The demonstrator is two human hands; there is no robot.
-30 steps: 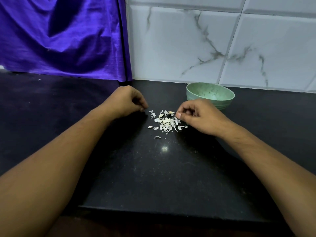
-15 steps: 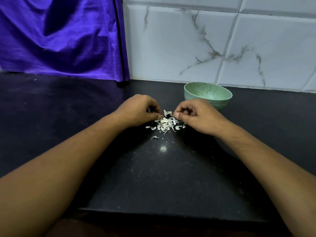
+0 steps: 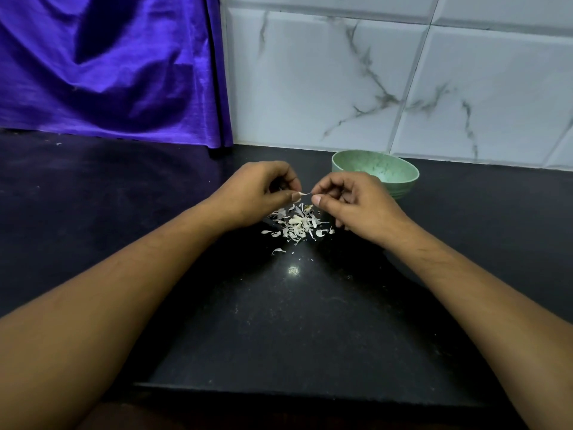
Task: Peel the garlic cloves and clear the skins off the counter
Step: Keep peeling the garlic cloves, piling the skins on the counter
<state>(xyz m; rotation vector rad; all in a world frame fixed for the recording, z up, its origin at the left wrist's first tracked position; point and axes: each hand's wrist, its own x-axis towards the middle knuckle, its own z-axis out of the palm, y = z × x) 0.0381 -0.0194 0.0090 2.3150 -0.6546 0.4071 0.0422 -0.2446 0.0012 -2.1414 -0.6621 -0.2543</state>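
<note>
Counter: black and speckled, its front edge nearest the camera, with both bare forearms reaching over it.
Stray skin: one pale curl lying alone, just nearer than the pile.
Skins: a small heap of whitish peelings on the counter, under and between the hands; I cannot tell if any cloves lie among them.
Left hand: raised over the heap with fingers curled, thumb and forefinger pinching one end of a sliver.
Right hand: also curled, thumb and forefinger tips at the sliver's other end, pinching it.
Bowl: green, upright, just behind the right hand; its contents are not clear.
Tiles: white marbled wall behind.
Curtain: purple, at far left.
</note>
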